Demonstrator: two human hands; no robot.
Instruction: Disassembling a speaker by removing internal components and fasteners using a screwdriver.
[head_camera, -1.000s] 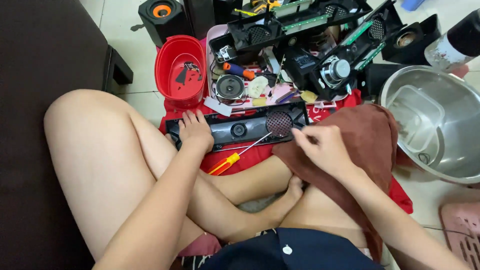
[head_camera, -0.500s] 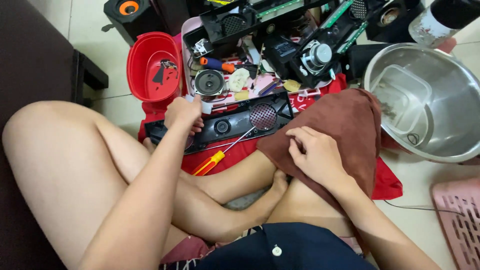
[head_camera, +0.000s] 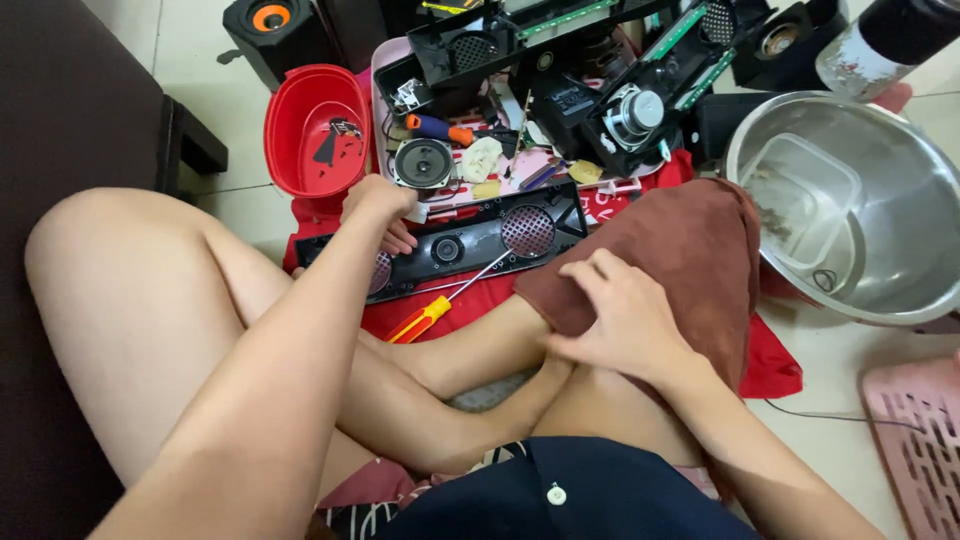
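One long black speaker panel (head_camera: 470, 240) lies crosswise just past the shins, its long axis running left to right and tilted up at the right. The brown towel (head_camera: 680, 260) drapes the right knee. Left hand (head_camera: 380, 205), nearer the panel, curls on its left end; right hand (head_camera: 620, 315) rests spread on the towel, grasping nothing.

One long black plastic speaker panel (head_camera: 470, 240) with two round mesh grilles showing, a third possibly hidden under the wrist. One screwdriver with a yellow and orange handle (head_camera: 430, 315) at 6 o'clock of the panel. One red plastic bowl (head_camera: 312, 130) at 11 o'clock. One large stainless steel basin (head_camera: 870, 210) at 3 o'clock, holding one clear plastic tub (head_camera: 800, 190). One brown towel (head_camera: 690, 255). One loose round speaker driver with a grey cone (head_camera: 423, 162). Two hands: left hand (head_camera: 380, 205), right hand (head_camera: 620, 315).
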